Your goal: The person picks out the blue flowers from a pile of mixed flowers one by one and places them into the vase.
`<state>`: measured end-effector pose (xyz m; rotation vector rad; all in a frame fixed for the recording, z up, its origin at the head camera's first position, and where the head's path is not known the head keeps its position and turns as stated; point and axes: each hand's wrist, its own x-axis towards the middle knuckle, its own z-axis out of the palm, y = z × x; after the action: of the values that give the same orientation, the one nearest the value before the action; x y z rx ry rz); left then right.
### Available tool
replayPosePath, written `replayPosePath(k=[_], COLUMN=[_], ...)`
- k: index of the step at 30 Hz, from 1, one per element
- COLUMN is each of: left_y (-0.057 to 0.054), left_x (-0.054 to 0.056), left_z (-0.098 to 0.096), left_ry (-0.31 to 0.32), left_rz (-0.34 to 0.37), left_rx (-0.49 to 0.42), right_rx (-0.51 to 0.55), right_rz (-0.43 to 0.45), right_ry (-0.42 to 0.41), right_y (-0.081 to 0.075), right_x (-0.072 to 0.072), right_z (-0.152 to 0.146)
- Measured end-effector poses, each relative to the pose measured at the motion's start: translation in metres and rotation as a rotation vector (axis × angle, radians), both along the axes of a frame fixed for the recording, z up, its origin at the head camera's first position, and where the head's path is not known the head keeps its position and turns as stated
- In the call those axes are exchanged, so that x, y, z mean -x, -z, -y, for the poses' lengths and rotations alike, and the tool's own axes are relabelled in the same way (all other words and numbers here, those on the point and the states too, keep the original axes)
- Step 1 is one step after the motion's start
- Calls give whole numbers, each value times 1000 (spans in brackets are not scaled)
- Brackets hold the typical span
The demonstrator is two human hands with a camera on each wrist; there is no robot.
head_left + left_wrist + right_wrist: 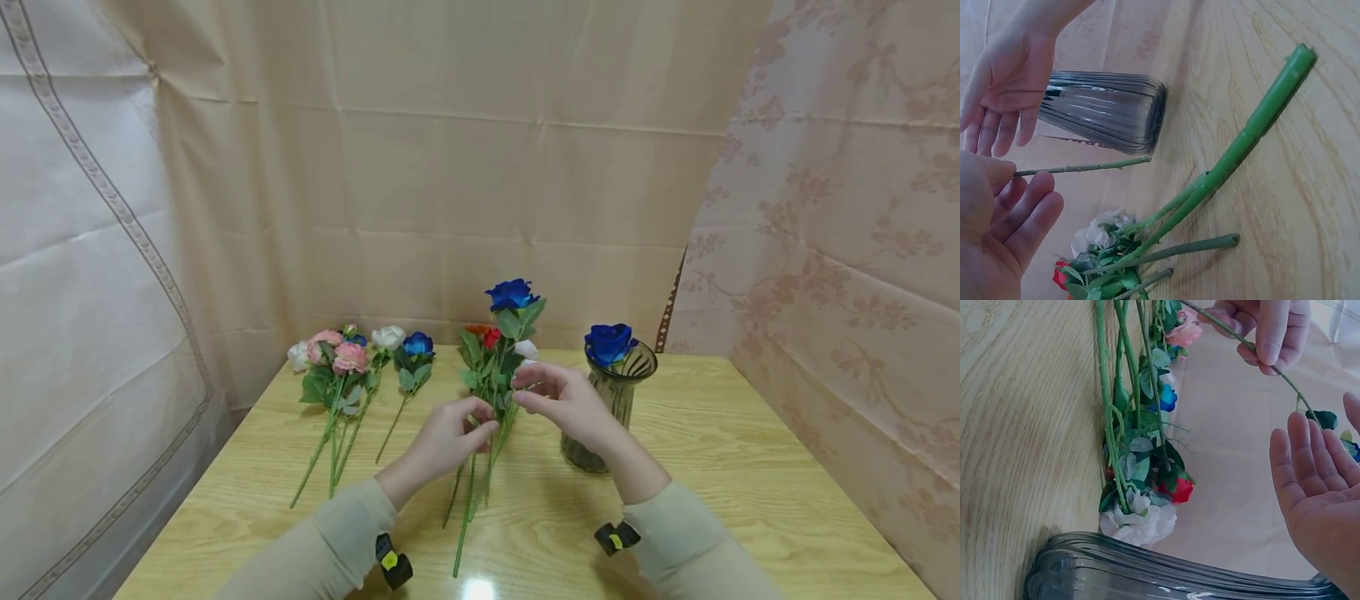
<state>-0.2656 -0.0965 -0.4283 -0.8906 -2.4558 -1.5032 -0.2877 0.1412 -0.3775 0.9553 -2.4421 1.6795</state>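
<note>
My left hand (453, 429) pinches the thin green stem (1235, 334) of a blue rose (513, 295) between thumb and fingers. The rose stands upright above the table, bloom at the top, with green leaves (519, 321) beneath it. In the left wrist view the lower end of the stem (1085, 167) sticks out past the thumb. My right hand (566, 404) is beside the stem, its fingers loosely extended with nothing gripped. Behind that hand stands a ribbed dark glass vase (618, 400) holding another blue rose (609, 344).
Below the hands lies a bunch with a red rose (1177, 489) and a white flower (1141, 522), stems toward me. Further left on the wooden table (247, 508) lie pink flowers (350, 358), a white flower (388, 337) and a blue rose (417, 343). A beige curtain (435, 183) hangs behind.
</note>
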Motion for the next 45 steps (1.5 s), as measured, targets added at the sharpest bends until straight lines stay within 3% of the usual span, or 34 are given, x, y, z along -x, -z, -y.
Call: replayPosePath(k=[18, 45], left_y=[2, 0], left_x=[-2, -5], left_z=[-15, -16], left_ry=[27, 20], left_rz=[-8, -48], left_rx=[43, 91], right_rx=[75, 64], right_rz=[138, 96], right_ry=[12, 59], right_y=[4, 4], right_x=[6, 5], right_z=[8, 11])
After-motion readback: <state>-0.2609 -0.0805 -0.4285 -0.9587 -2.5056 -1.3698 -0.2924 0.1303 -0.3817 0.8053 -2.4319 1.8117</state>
